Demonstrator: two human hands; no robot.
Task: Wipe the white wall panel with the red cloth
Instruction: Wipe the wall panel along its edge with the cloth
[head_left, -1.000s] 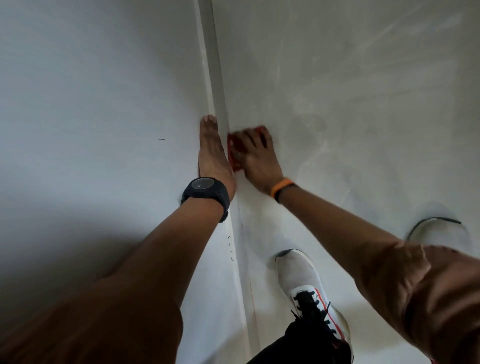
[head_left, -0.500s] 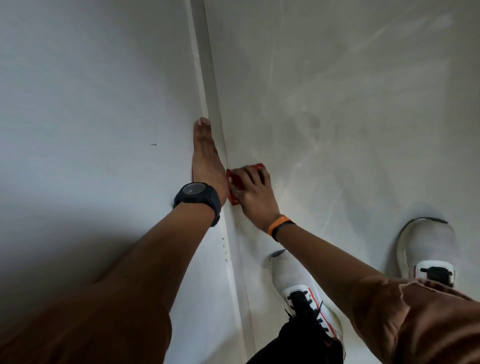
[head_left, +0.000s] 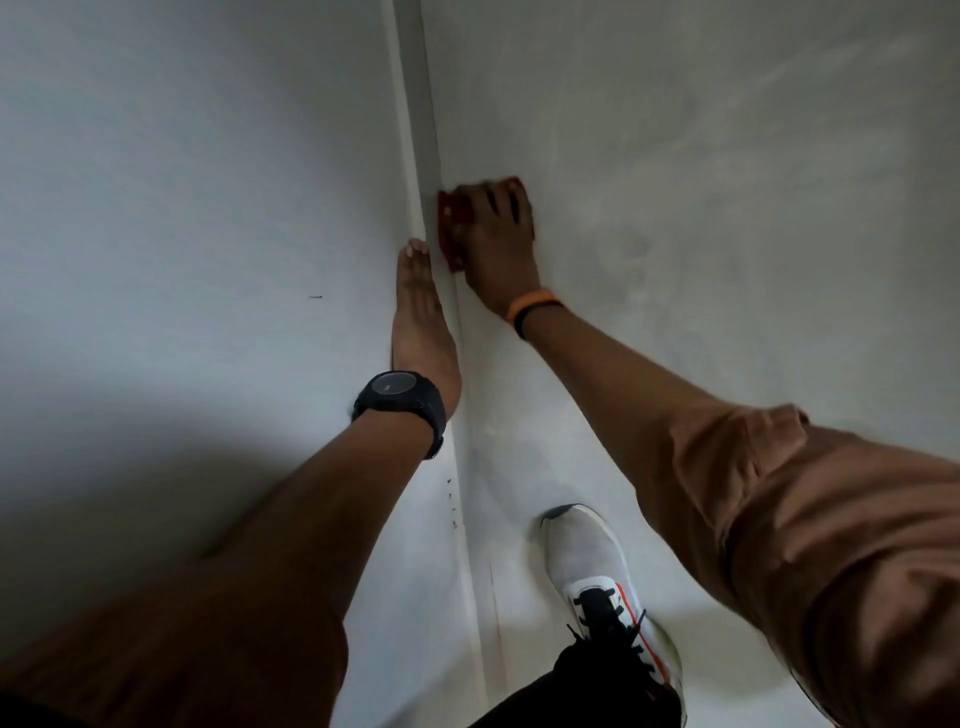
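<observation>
The white wall panel fills the left half of the view. My left hand, with a black watch on its wrist, lies flat against the panel's right edge and holds nothing. My right hand, with an orange band on its wrist, presses the red cloth against the narrow strip where the panel meets the pale surface on the right. Only the cloth's left part and one far corner show; the fingers cover the rest. The cloth sits just beyond my left fingertips.
The pale floor on the right shows faint smear marks. My white shoe with black laces stands on it close to the strip. Brown sleeves cover both upper arms at the lower corners.
My right hand slid the red cloth along the strip, first toward me, then away past my left fingertips. The left hand stayed put. The second shoe dropped out of view.
</observation>
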